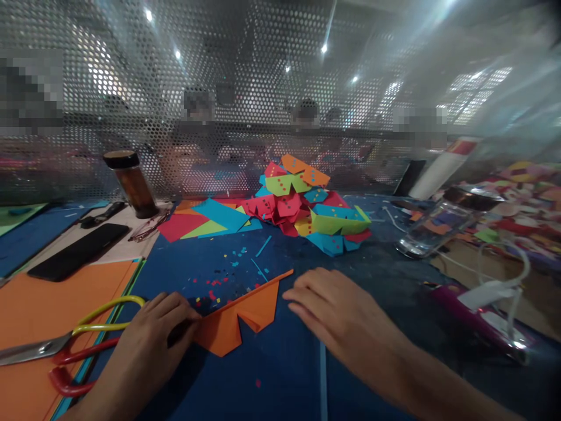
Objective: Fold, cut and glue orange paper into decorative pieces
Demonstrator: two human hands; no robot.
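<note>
A folded orange paper cut-out (232, 324) lies on the blue table, with notches along its near edge and a narrow folded strip along its far edge. Its left end is pinched in the fingers of my left hand (158, 333). Just beyond its right end is my right hand (337, 313), fingers stretched out and not touching it. Scissors (65, 342) with one yellow and one red handle lie to the left, partly behind my left hand. Tiny paper bits (214, 283) are scattered past the cut-out.
A heap of colourful cut paper pieces (289, 202) stands ahead, beside flat coloured sheets (223, 216). Orange sheets (100, 286), a black phone (81, 251) and a brown bottle (134, 187) are at left. At right are a clear bottle (438, 225) and a purple device with a white cable (477, 318).
</note>
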